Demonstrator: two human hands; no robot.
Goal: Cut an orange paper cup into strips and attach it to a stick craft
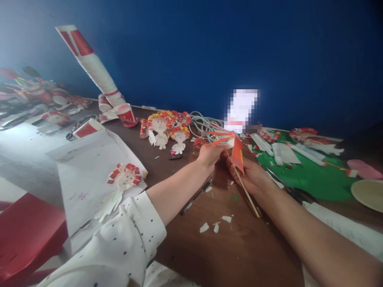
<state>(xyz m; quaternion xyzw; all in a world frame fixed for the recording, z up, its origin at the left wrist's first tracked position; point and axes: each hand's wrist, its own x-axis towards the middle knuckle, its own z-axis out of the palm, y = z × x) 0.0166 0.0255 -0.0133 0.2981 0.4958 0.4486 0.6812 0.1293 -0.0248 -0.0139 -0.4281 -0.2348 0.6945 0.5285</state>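
My left hand (209, 154) is closed on the fringed orange paper (218, 139), whose narrow strips fan out to the left over the fingers. A folded orange paper flap (237, 154) with a white edge hangs between both hands. My right hand (253, 173) grips a thin wooden stick (247, 195) just under that flap, with the stick slanting down toward me. The stick's upper end is hidden by paper and fingers. Below the hands, a black pen (194, 198) and white paper scraps (204, 227) lie on the brown table (233, 251).
Paper dolls with red-and-yellow headdresses (160, 124) stand near the wall, beside pale looped cords (200, 119). A paper cup (125, 113) and white sheets (86, 171) are at left. A green sheet (317, 179) with glue sticks lies right. A red chair (30, 235) is lower left.
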